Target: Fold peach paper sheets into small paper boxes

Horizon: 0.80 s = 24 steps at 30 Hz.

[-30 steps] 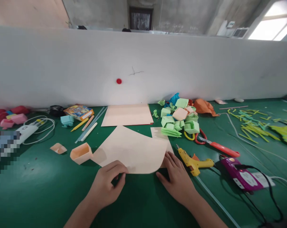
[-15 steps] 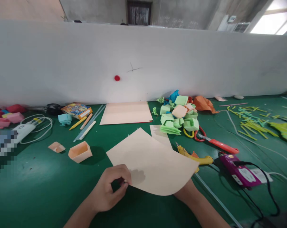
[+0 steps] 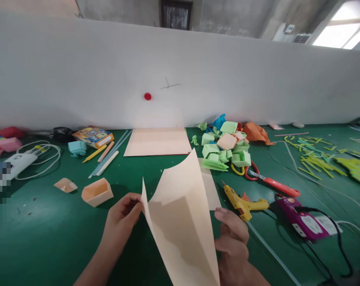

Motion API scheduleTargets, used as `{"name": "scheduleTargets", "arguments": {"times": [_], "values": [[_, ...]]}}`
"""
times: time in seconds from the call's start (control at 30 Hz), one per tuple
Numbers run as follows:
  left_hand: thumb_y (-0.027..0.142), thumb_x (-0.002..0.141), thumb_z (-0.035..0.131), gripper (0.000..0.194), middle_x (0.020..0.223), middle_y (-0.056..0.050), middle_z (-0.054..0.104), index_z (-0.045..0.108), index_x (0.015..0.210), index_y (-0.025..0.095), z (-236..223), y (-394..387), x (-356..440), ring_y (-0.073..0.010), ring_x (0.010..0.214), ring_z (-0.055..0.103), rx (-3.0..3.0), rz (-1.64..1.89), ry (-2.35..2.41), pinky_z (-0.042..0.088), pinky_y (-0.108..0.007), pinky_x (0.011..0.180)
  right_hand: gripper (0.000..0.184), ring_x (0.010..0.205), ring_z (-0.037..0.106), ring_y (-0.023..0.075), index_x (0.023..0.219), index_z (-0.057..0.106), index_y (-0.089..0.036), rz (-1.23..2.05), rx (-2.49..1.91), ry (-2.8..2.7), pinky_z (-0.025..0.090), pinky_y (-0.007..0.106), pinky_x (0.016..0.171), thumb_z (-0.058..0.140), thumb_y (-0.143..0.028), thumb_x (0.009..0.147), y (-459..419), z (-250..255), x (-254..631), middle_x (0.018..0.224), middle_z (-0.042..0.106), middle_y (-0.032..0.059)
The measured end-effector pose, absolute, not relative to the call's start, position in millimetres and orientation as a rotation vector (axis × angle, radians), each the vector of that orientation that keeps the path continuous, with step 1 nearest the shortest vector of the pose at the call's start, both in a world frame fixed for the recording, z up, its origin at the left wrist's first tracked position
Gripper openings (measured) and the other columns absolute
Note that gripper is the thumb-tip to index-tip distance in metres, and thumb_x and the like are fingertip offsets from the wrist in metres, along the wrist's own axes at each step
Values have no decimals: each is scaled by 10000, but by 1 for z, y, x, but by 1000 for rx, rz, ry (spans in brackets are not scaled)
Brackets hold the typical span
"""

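Observation:
A sheet of pale peach paper (image 3: pixel 180 222) stands tilted and curved in front of me, its lower end cut off by the picture's edge. My left hand (image 3: pixel 120 222) pinches its left edge, which curls up. Beside the right edge is my right hand (image 3: pixel 232 242), fingers bent and apart, at or just clear of the paper. A second peach piece (image 3: pixel 210 186) lies flat behind the sheet, partly hidden. To the left sit a folded peach paper box (image 3: pixel 98 192) and a small peach paper scrap (image 3: pixel 66 185).
A yellow glue gun (image 3: pixel 245 202), red-handled scissors (image 3: pixel 275 184) and a purple power box (image 3: pixel 302 218) with cables lie right. Folded green paper pieces (image 3: pixel 224 147) are heaped behind. Peach sheets (image 3: pixel 157 142) rest by the white partition (image 3: pixel 108 71). Left are glue sticks (image 3: pixel 108 163) and a crayon box (image 3: pixel 93 137).
The sheet has turned from lying nearly level to standing steeply with its left edge curled. My left hand has moved left and up; my right hand has come out from under the sheet.

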<state>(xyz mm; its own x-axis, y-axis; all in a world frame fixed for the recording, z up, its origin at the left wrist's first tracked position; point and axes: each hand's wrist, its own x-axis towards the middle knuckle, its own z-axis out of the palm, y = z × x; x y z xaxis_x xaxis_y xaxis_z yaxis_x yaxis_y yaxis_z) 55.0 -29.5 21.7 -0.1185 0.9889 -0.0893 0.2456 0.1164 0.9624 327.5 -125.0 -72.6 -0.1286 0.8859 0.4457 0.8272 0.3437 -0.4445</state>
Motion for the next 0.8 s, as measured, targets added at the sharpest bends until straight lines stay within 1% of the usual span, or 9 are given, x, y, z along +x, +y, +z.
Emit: {"name": "scheduleTargets", "arguments": {"times": [0.07,0.13,0.17,0.23,0.43,0.53,0.6,0.7,0.8], "values": [[458,707,729,251,668,-2,623,690,817,235,22,-30,55,-182,577,573,1249,1060,1554,452,-264,476,265,1340,438,409,879,490,-308,130,-1339,-1864,382,654,1069,532,-566,836,-117,-54,331,1240,603,116],[482,705,729,291,667,0,624,685,842,228,20,-30,53,-175,565,562,1245,1037,1575,448,-262,473,207,1062,600,317,834,444,-294,295,-1242,-1951,454,592,982,561,-462,868,-108,-30,335,979,629,56],[506,710,723,322,663,2,621,686,861,224,18,-30,52,-169,554,549,1249,1021,1587,441,-259,470,162,931,621,280,848,455,-289,369,-1223,-1954,487,552,912,564,-403,886,-104,-19,336,890,615,31],[569,729,695,397,659,3,614,690,909,215,15,-29,49,-160,536,530,1262,988,1633,424,-255,459,99,866,620,257,960,520,-275,449,-1274,-1874,516,474,815,594,-320,912,-98,-3,336,886,607,38],[600,826,606,480,841,-32,684,627,1122,222,7,-28,53,-193,653,618,1458,936,1777,506,-296,545,412,1068,669,292,1345,475,-229,312,-1303,-1503,565,388,788,589,-276,952,-83,-5,328,1195,627,149],[553,894,563,449,939,-54,667,603,1192,220,5,-32,59,-199,704,615,1755,959,1875,519,-307,566,667,901,718,248,1530,200,-224,640,-1387,-1416,579,351,701,556,-293,971,-74,-9,332,1071,694,107],[482,936,540,399,1042,-99,636,631,1209,205,3,-36,63,-229,811,624,2051,1019,1893,537,-335,620,762,748,704,225,1572,120,-223,792,-1528,-1429,552,321,607,559,-298,954,-69,-8,337,917,696,34],[323,961,544,311,1202,-149,604,672,1219,205,2,-41,68,-303,1061,605,2543,1055,1731,537,-422,819,708,541,605,189,1584,276,-268,709,-1763,-1625,444,274,488,540,-273,927,-65,-3,342,666,585,-64],[214,966,544,296,1292,-106,640,670,1233,237,-1,-45,73,-298,1170,587,2866,844,1399,477,-442,945,618,594,635,186,1532,450,-317,462,-1783,-1837,455,276,536,504,-229,923,-62,-2,344,732,651,-30]]}}
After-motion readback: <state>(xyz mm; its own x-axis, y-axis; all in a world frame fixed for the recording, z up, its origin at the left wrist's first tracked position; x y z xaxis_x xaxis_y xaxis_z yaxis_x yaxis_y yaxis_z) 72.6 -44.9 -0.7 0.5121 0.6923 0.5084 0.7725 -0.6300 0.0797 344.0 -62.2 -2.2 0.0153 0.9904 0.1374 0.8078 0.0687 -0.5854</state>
